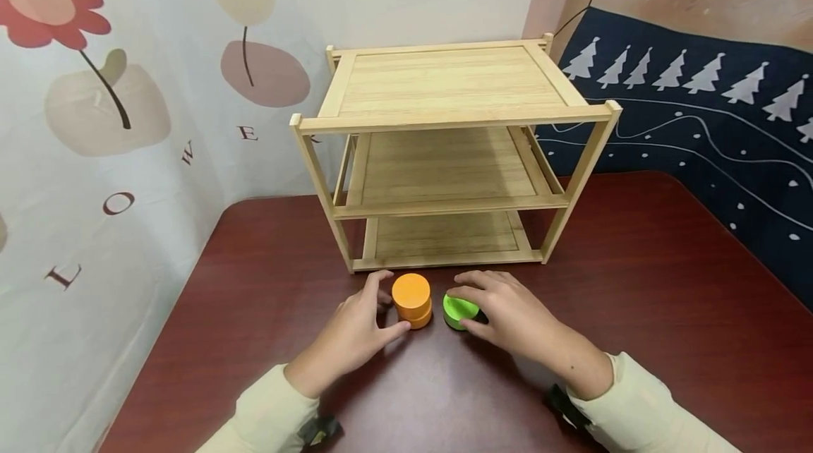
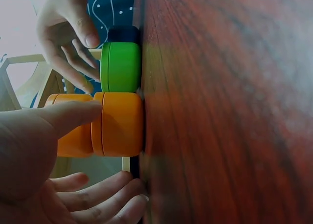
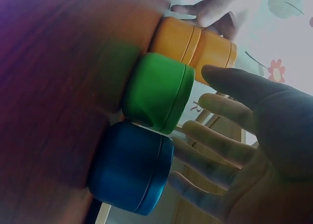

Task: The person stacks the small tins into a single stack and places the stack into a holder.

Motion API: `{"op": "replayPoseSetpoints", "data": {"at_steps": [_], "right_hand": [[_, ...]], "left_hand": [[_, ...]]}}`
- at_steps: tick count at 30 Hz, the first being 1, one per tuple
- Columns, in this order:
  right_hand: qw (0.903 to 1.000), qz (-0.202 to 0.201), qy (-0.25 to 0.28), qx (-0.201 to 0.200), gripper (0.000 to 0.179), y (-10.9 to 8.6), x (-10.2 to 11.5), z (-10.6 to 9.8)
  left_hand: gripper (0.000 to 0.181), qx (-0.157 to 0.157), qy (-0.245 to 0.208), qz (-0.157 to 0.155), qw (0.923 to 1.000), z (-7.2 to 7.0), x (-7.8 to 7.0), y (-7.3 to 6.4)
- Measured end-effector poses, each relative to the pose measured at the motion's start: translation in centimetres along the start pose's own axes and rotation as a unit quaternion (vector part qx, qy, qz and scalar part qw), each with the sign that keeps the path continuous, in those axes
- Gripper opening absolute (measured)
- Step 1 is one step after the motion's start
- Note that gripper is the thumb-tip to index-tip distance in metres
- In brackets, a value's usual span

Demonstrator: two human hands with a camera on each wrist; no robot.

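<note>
Two orange round lidded jars [image 1: 411,292] stand stacked on the table, one on the other. My left hand [image 1: 356,329] is beside the stack with fingers spread. Its thumb lies close in front of the orange jars [image 2: 122,128]; whether it touches them I cannot tell. To the right stands a green lidded jar [image 1: 459,313]. My right hand [image 1: 511,308] hovers over and beside it, thumb and fingers apart. The right wrist view shows a blue jar [image 3: 129,168] close to the green jar [image 3: 159,92], near the fingertips; in the head view the hand hides it.
A wooden three-tier shelf [image 1: 451,121] stands on the dark red table [image 1: 267,298] just behind the jars. Printed cloths with flowers [image 1: 244,51] and white trees [image 1: 673,72] hang at the back and sides.
</note>
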State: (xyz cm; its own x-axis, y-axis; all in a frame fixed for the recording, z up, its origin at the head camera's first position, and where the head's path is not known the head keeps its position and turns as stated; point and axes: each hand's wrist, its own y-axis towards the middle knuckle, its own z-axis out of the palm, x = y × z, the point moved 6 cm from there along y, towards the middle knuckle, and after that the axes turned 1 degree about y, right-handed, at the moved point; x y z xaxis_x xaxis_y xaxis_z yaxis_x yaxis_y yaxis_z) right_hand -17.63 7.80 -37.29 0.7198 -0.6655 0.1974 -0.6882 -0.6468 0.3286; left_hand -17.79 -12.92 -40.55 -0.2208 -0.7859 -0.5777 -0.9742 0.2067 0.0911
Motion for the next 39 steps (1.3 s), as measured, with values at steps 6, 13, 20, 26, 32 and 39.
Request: {"op": "replayPoseSetpoints", "data": {"at_steps": [6, 13, 20, 26, 32, 39], "right_hand": [[0.9998, -0.003, 0.014, 0.011, 0.039, -0.1, 0.0, 0.3], [0.9997, -0.011, 0.012, 0.017, 0.037, -0.1, -0.1, 0.4], [0.9995, -0.014, 0.011, 0.026, 0.036, -0.1, -0.1, 0.5], [0.9991, -0.013, 0.006, 0.041, 0.036, -0.2, -0.2, 0.8], [0.9985, -0.007, 0.003, 0.054, 0.036, -0.3, -0.3, 1.1], [0.9989, -0.015, 0.0, 0.045, 0.035, -0.3, -0.2, 1.0]], "left_hand": [[0.063, 0.01, 0.005, 0.001, 0.9999, 0.2, 0.3, 0.0], [0.05, 0.004, 0.019, 0.02, 0.9996, 0.2, 0.2, 0.3], [0.043, 0.007, 0.023, 0.015, 0.9996, 0.3, 0.3, 0.4], [0.041, 0.012, 0.028, 0.016, 0.9994, 0.4, 0.4, 0.4], [0.036, 0.011, 0.04, 0.026, 0.9988, 0.4, 0.3, 0.3], [0.031, 0.009, 0.041, 0.033, 0.9986, 0.3, 0.2, 0.3]]}}
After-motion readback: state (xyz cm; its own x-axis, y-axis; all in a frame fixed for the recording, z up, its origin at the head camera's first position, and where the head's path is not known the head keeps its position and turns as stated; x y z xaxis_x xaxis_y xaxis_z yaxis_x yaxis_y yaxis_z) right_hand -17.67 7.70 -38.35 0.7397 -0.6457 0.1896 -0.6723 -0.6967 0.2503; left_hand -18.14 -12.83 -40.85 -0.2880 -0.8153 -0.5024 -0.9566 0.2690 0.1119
